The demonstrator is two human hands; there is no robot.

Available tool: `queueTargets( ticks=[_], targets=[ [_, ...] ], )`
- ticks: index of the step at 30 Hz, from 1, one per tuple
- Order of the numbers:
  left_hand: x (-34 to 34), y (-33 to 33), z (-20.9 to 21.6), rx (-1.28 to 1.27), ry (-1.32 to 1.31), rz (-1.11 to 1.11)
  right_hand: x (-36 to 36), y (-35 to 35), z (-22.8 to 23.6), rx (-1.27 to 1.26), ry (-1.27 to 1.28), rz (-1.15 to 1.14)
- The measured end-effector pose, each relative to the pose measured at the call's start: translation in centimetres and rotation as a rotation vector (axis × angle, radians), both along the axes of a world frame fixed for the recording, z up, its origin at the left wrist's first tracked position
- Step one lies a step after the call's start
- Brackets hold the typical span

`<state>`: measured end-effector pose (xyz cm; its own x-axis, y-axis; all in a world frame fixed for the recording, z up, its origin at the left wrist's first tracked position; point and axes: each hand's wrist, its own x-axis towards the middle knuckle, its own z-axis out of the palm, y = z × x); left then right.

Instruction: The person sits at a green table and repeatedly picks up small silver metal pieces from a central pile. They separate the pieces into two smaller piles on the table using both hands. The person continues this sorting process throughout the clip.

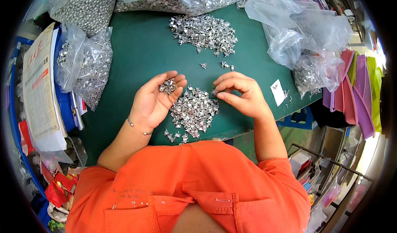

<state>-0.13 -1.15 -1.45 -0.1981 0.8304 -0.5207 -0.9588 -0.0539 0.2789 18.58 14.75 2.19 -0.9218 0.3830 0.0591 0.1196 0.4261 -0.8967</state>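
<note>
My left hand [154, 96] is turned palm up, its fingers curled around several small silvery metal pieces [168, 86]. To its right, my right hand [244, 93] pinches a small metal piece [215, 92] between thumb and fingertips; its exact shape is hard to make out. Between and just below the hands lies a heap of shiny metal pieces [193, 111] with pointed, winged shapes. A few loose ones [175, 136] lie at its near edge. Farther away is a second pile of similar pieces [204, 32], with some strays [226, 65] on its near side.
Clear plastic bags of metal parts [93, 61] line the green table's [136, 38] left and far sides. More bags [310, 69] stand at the right, near a small white paper [277, 93]. A newspaper [39, 84] hangs at the left; coloured folders [355, 88] stand right.
</note>
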Motion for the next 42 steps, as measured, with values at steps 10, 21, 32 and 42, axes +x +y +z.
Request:
queueTargets(
  ticks=[10,21,32,42],
  targets=[
    [0.0,0.1,0.4,0.000,0.004,-0.018,-4.5,-0.3,-3.2,0.329,-0.033,-0.320],
    [0.1,0.1,-0.1,-0.007,0.000,-0.013,-1.5,0.3,-1.4,0.362,-0.035,-0.317],
    [0.0,0.0,-0.1,-0.005,-0.015,-0.003,-1.5,-0.3,-1.3,0.622,-0.015,-0.228],
    [0.0,0.2,0.0,0.001,-0.009,-0.014,-0.4,-3.5,-1.1,0.065,-0.152,-0.121]
  ],
)
